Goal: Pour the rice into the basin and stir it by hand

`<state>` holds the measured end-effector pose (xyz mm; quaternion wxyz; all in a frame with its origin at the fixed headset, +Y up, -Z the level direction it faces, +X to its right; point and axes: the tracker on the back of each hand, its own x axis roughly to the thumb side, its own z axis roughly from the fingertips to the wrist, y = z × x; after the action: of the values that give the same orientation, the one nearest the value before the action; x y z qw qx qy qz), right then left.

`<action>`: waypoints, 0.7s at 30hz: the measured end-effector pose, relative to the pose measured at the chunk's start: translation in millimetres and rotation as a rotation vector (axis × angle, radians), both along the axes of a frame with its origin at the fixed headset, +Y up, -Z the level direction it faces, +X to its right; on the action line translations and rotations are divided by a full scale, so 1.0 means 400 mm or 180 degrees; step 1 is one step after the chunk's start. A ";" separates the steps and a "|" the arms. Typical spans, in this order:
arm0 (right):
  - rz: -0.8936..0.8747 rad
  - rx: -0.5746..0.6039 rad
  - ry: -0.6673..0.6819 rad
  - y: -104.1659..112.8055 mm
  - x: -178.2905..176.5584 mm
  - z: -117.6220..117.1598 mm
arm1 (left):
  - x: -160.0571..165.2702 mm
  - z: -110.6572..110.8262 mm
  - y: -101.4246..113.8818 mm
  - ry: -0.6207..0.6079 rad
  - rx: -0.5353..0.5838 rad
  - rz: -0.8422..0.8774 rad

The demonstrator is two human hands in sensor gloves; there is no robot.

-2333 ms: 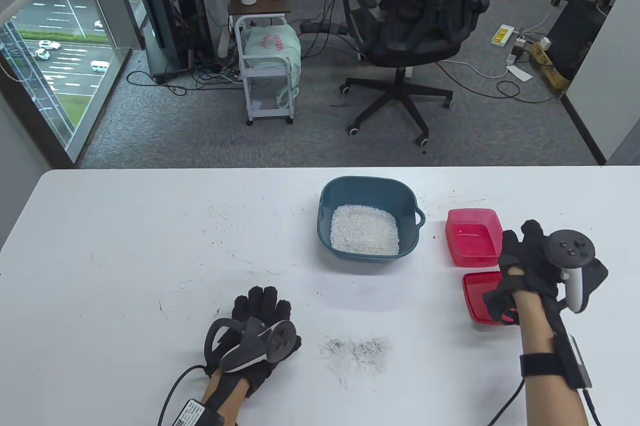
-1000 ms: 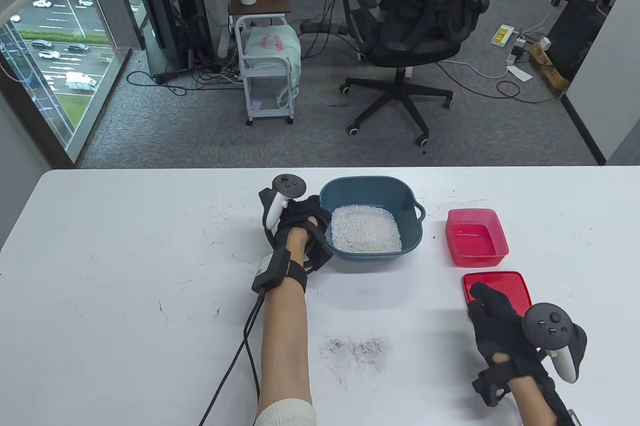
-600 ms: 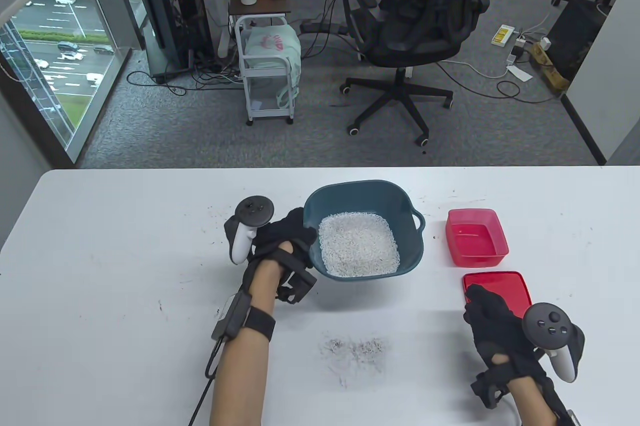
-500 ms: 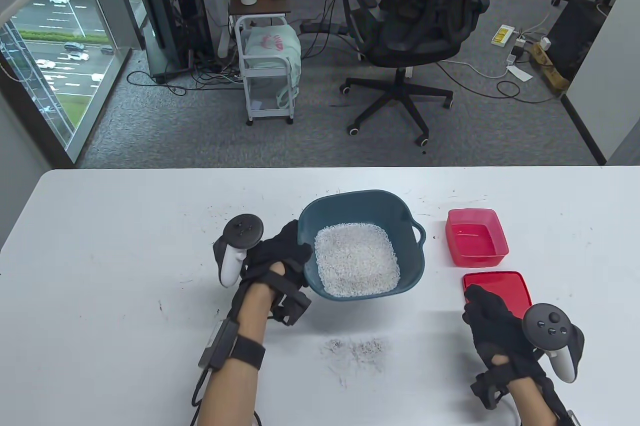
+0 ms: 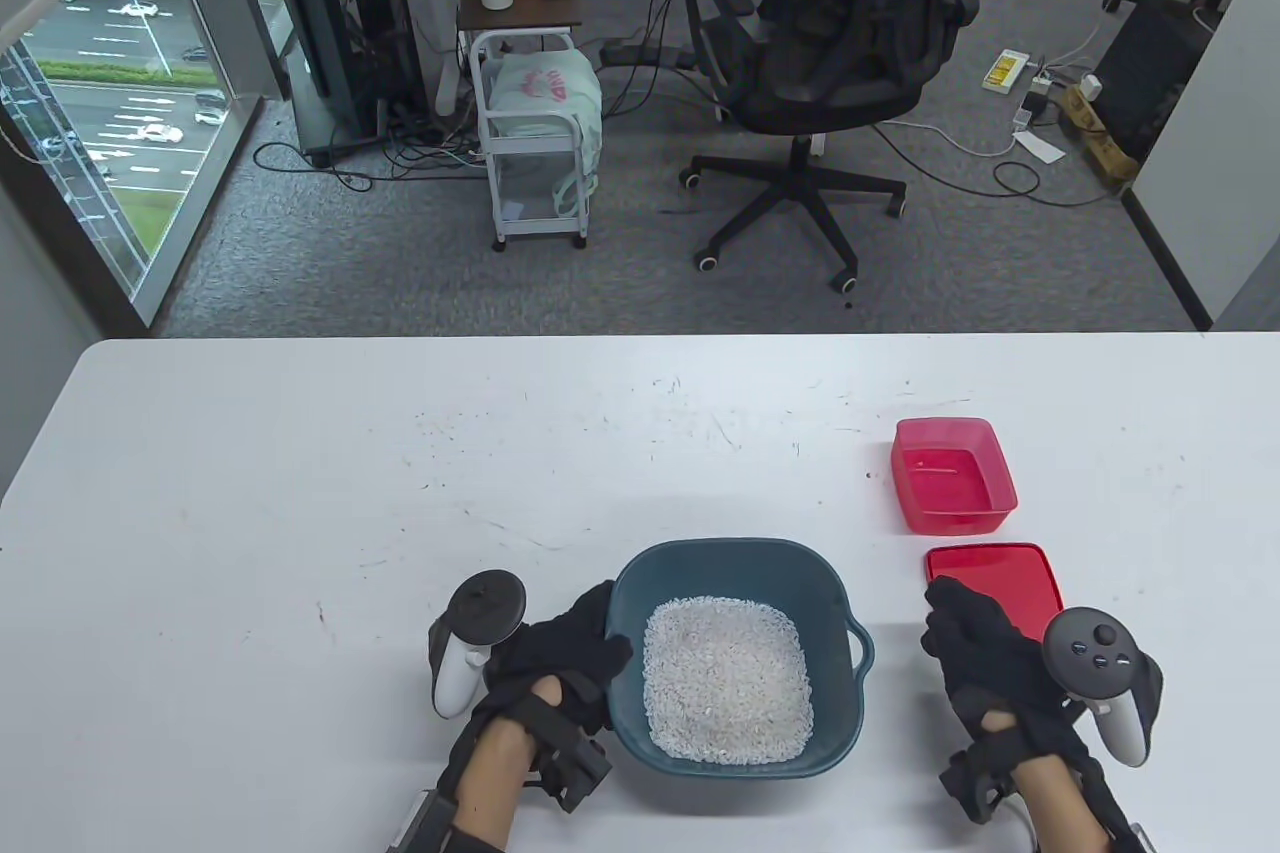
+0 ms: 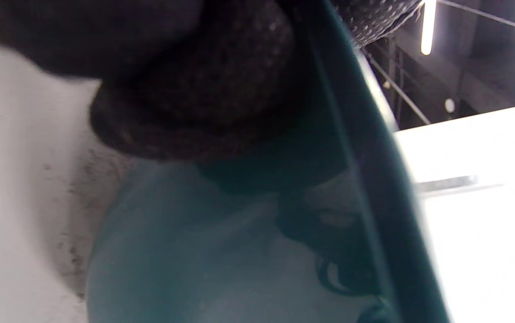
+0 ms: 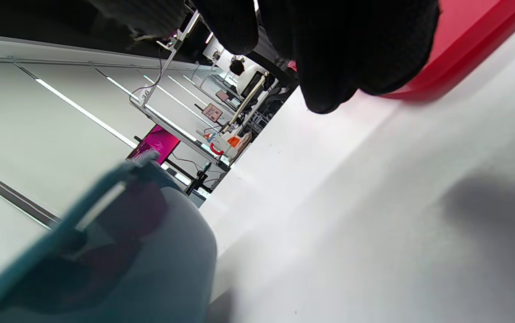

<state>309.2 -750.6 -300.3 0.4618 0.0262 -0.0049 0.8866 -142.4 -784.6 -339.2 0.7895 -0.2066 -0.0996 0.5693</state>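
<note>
A teal basin [image 5: 834, 605] holding a flat heap of white rice [image 5: 726, 679] stands near the table's front edge. My left hand [image 5: 560, 658] grips the basin's left rim, with the fingers curled over it; in the left wrist view the gloved fingers [image 6: 203, 94] press against the basin's outer wall [image 6: 221, 260]. My right hand [image 5: 985, 658] rests to the right of the basin, apart from it, fingers relaxed and lying on the near edge of the red lid [image 5: 1010, 571]. The basin's side [image 7: 118, 269] shows at the lower left of the right wrist view.
An empty red box [image 5: 952, 476] stands at the right, with its lid just in front of it. Dark scuff marks dot the white table [image 5: 300, 513]. An office chair [image 5: 840, 43] and a small cart [image 5: 535, 133] stand on the floor beyond the far edge.
My left hand reached out, took the basin by its left rim and pulled it from mid-table to the front edge. My right hand drew back from the red box and settled by the lid.
</note>
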 end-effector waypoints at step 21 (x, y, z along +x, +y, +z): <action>0.2819 -0.0924 0.2582 0.113 -0.648 -0.133 | -0.008 -0.008 -0.024 0.0127 -0.0120 -0.0027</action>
<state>50.1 -705.5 -353.4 0.0138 0.2976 0.3031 0.9052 -145.7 -794.1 -342.6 0.7896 -0.2105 -0.0722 0.5718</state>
